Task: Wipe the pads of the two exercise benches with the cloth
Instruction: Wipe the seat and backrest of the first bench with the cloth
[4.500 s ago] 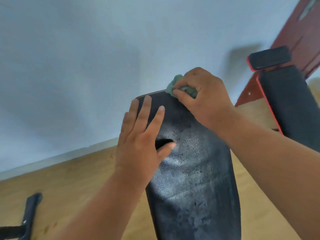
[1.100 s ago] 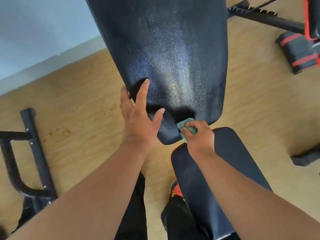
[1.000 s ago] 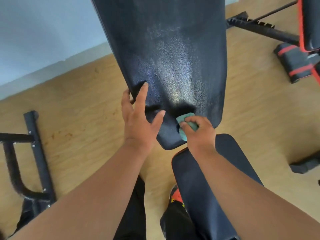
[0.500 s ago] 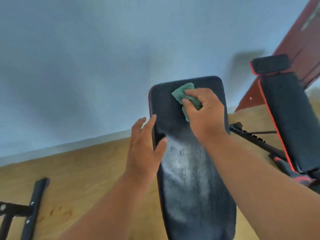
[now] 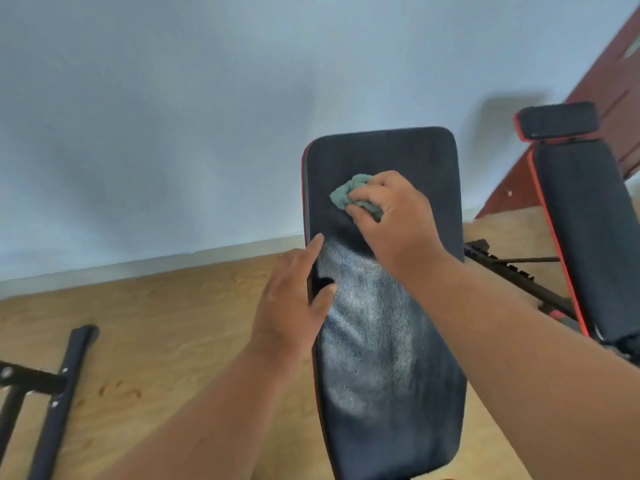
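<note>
Back pad (image 5: pixel 381 341): long axis runs away from person. Right hand (image 5: pixel 394 216) grips cloth (image 5: pixel 349 194) near far end; left hand (image 5: pixel 291 306), fingers straight, steadies left edge.

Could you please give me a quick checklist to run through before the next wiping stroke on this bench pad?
1. Cloth in hand: ok. The right hand grips the green cloth, bunched under its fingers.
2. Cloth on the pad: ok. It sits on the upper part of the near bench pad.
3. Pad steadied: ok. The left hand rests on the pad's left edge with fingers straight.
4. Stroke path free: ok. Nothing lies on the pad below the cloth.
5. Pad fully clean: cannot tell. A pale sheen covers the middle; glare or damp is unclear.
6. Second bench pad wiped: cannot tell.
</note>
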